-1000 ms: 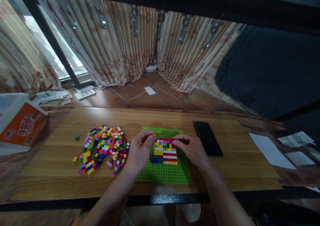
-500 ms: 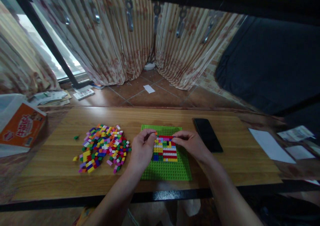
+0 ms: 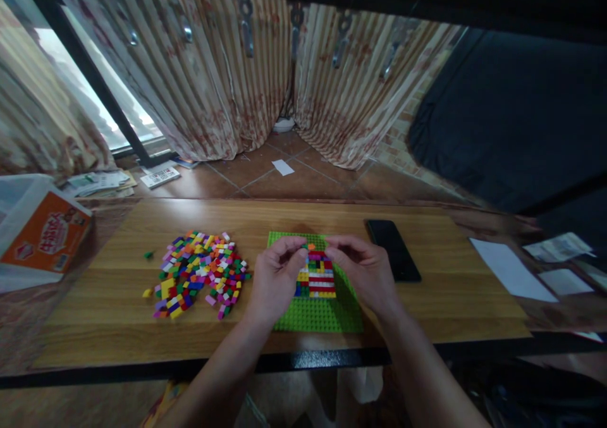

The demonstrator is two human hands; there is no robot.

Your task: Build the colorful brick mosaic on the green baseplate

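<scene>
My left hand [image 3: 276, 277] is closed in a pinch above the upper left of the brick mosaic, with a small building brick that looks dark green at its fingertips. A small orange brick [image 3: 311, 247] shows just right of those fingertips; whether it is held or seated I cannot tell. My right hand [image 3: 364, 270] is pinched at the mosaic's upper right, and its fingers hide whatever is between them. The mosaic [image 3: 322, 281] has red and white stripes, with yellow, blue and green bricks at the left. It sits on a light green studded baseplate [image 3: 317, 319].
A pile of loose multicoloured bricks [image 3: 202, 270] spreads over the left of the wooden table [image 3: 142, 342]. One green piece [image 3: 148, 255] lies apart from it. Right of the baseplate lies a black phone [image 3: 392, 250]. A white and orange container [image 3: 45, 232] stands beyond the table's left end.
Both hands have drawn closer together over the mosaic's top edge, the left shifting right. The orange brick, earlier at my left fingertips, now shows farther right, between the hands. The view has shifted slightly.
</scene>
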